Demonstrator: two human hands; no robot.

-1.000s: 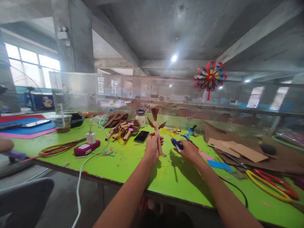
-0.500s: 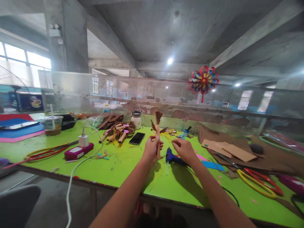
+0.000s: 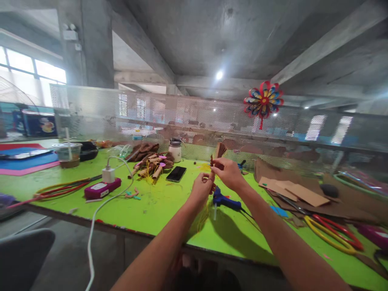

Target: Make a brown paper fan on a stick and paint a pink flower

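Observation:
A brown rolled-paper figure with a fringed top (image 3: 221,149) stands up between my two hands, its middle mostly hidden by fingers. My left hand (image 3: 201,189) is closed around its lower part. My right hand (image 3: 228,173) pinches at the upper part, touching a small brown side piece. Thin yellow strands (image 3: 203,216) hang under my left hand. Just below my right hand, a blue glue gun (image 3: 226,201) lies on the green table (image 3: 157,218), a glue stick poking out of it.
Left of my hands lie a black phone (image 3: 176,174) and a pile of paper rolls (image 3: 155,169). A white charger (image 3: 108,175) sits in a purple power strip (image 3: 102,189), its cable crossing the table edge. Right are brown card (image 3: 306,194) and yellow-handled scissors (image 3: 329,238).
My right hand has moved left and closed on the upper part of the paper figure. The figure and my left hand have shifted slightly right, and yellow strands now hang below more plainly.

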